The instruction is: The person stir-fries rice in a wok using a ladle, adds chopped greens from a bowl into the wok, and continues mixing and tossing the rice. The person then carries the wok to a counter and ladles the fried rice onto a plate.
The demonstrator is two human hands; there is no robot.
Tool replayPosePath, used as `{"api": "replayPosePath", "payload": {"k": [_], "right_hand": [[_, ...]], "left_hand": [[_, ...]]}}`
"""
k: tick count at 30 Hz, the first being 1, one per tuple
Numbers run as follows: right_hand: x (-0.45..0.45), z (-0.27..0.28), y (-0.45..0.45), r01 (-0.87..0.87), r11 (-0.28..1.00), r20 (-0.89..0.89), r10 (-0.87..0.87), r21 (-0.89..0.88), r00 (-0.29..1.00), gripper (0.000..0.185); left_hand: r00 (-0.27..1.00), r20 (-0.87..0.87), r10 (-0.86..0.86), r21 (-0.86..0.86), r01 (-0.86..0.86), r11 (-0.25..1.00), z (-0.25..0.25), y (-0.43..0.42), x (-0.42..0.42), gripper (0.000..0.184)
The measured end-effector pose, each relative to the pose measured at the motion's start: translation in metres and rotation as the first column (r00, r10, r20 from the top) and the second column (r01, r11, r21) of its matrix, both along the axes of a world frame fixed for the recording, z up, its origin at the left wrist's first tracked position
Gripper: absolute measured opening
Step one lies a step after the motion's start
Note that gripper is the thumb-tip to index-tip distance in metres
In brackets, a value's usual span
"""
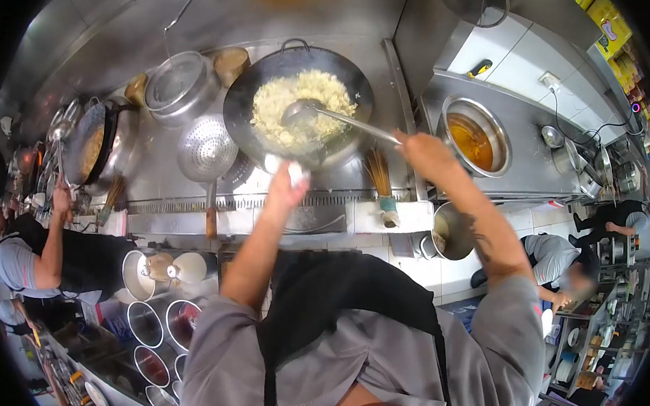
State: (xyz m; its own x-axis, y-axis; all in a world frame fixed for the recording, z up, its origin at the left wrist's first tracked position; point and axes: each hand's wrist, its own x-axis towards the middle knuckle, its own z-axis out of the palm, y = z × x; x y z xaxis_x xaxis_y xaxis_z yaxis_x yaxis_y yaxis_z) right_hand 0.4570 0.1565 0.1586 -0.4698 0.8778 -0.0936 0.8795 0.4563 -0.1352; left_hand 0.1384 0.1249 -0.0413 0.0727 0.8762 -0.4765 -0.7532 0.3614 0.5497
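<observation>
A large black wok (235, 114) sits on the stove, with pale yellow, crumbly food (326, 91) in it and light steam over its near side. My right hand (426, 155) grips the long handle of a metal ladle (299, 111); the ladle's bowl rests in the food. At the wok's near rim, my left hand (287, 192) is closed on a white cloth (274, 164). Left of the wok lies a perforated strainer (208, 150) with a wooden grip. A bamboo brush (377, 173) stands to the right of my left hand.
A steel bowl of orange liquid (506, 143) is on the right counter. Lidded pots (176, 82) stand behind the strainer. A co-worker (27, 259) at far left works at another wok (93, 137). Several metal containers (144, 322) stand lower left. Other people (556, 262) are at right.
</observation>
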Motion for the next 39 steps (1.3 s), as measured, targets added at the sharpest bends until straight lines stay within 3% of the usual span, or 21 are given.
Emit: {"api": "replayPosePath", "payload": {"k": [1,3,4,5,7,9,10,12,14,16,19,20,21,23,24,27,29,30,35,36,39], "right_hand": [[-0.006,-0.008,0.003,0.037,0.998,0.053,-0.039,0.054,0.998,0.046],[0.010,-0.021,-0.025,0.088,0.982,-0.131,-0.066,0.170,0.989,0.048],[0.012,-0.024,-0.034,0.118,0.965,-0.229,-0.063,0.233,0.971,0.049],[0.008,-0.023,-0.041,0.105,0.984,-0.395,-0.041,0.142,0.918,0.051],[-0.003,-0.016,-0.055,0.054,0.995,-0.623,-0.093,-0.082,0.776,0.054],[-0.020,-0.005,-0.061,0.007,0.952,-0.737,-0.242,-0.307,0.631,0.056],[-0.030,0.006,-0.055,0.058,0.893,-0.714,-0.395,-0.447,0.579,0.055],[-0.040,0.008,-0.045,0.189,0.874,-0.728,-0.478,-0.447,0.492,0.054],[-0.026,-0.041,-0.015,0.266,0.939,-0.786,-0.329,-0.215,0.524,0.054],[-0.027,-0.043,-0.012,0.302,0.902,-0.813,-0.414,-0.307,0.410,0.048],[-0.025,-0.071,-0.002,0.387,0.791,-0.644,-0.611,-0.473,0.460,0.041],[-0.028,-0.097,-0.003,0.334,0.749,-0.587,-0.658,-0.572,0.471,0.033],[-0.041,-0.102,-0.006,0.279,0.698,-0.531,-0.696,-0.660,0.483,0.025],[-0.066,-0.081,-0.024,-0.085,0.430,-0.439,-0.878,-0.899,0.192,0.019],[-0.076,-0.069,-0.032,-0.300,0.286,-0.320,-0.945,-0.910,0.070,0.016],[-0.069,-0.076,-0.033,-0.630,0.061,-0.026,-0.998,-0.774,-0.064,0.015],[-0.068,-0.078,-0.042,-0.643,0.056,-0.017,-0.998,-0.764,-0.067,0.019],[-0.068,-0.079,-0.044,-0.634,0.075,-0.046,-0.997,-0.770,-0.061,0.019],[-0.090,-0.110,-0.037,-0.371,0.108,-0.109,-0.994,-0.922,-0.019,0.015],[-0.095,-0.111,-0.036,-0.288,0.170,-0.193,-0.980,-0.942,0.055,0.014],[-0.101,-0.098,-0.020,-0.536,0.126,-0.183,-0.982,-0.835,0.054,0.016]], "left_hand": [[0.997,0.069,-0.040,-0.033,0.042,0.999,-0.018,-0.011,0.000,0.014],[0.966,0.186,-0.180,-0.037,0.190,0.981,-0.048,-0.050,-0.005,0.015],[0.973,0.194,-0.128,-0.104,0.150,0.983,-0.030,-0.055,-0.004,0.015],[0.977,0.206,-0.062,-0.187,0.101,0.977,-0.003,-0.067,-0.001,0.017],[0.995,-0.075,0.060,-0.137,-0.070,0.988,0.055,-0.056,-0.006,0.012],[0.979,0.200,-0.030,-0.146,0.060,0.987,0.047,-0.025,-0.037,0.008],[0.979,0.198,-0.057,-0.125,0.083,0.989,0.043,-0.024,-0.039,0.008],[0.976,0.189,-0.105,-0.084,0.123,0.989,0.047,-0.022,-0.042,0.009],[0.995,0.062,-0.075,-0.048,0.078,0.996,0.051,-0.026,-0.038,0.009],[0.992,-0.125,-0.029,-0.076,0.019,0.997,0.077,-0.034,-0.021,0.007],[0.930,-0.367,0.009,-0.065,-0.035,0.997,0.068,-0.050,-0.008,0.009],[0.882,-0.470,-0.030,-0.034,0.016,0.999,0.061,-0.058,-0.006,0.017],[0.838,-0.540,0.079,0.094,-0.033,0.995,0.063,-0.069,0.006,0.021],[0.845,-0.528,0.082,0.051,-0.064,0.997,0.069,-0.076,0.011,0.020],[0.888,-0.458,0.044,0.004,-0.047,0.999,0.057,-0.071,0.002,0.018],[0.967,-0.252,-0.041,-0.182,-0.006,0.983,0.070,-0.058,-0.021,0.007],[0.998,-0.047,-0.044,-0.211,0.033,0.977,0.059,-0.057,-0.035,0.005],[0.983,0.171,-0.068,-0.119,0.089,0.989,0.044,-0.058,-0.039,0.004],[0.981,0.162,-0.107,-0.245,0.145,0.959,0.033,-0.060,-0.034,0.007],[0.976,0.164,-0.146,-0.237,0.183,0.954,0.027,-0.060,-0.036,0.006],[0.939,0.256,-0.230,-0.203,0.285,0.937,0.003,-0.054,-0.051,0.006]]}}
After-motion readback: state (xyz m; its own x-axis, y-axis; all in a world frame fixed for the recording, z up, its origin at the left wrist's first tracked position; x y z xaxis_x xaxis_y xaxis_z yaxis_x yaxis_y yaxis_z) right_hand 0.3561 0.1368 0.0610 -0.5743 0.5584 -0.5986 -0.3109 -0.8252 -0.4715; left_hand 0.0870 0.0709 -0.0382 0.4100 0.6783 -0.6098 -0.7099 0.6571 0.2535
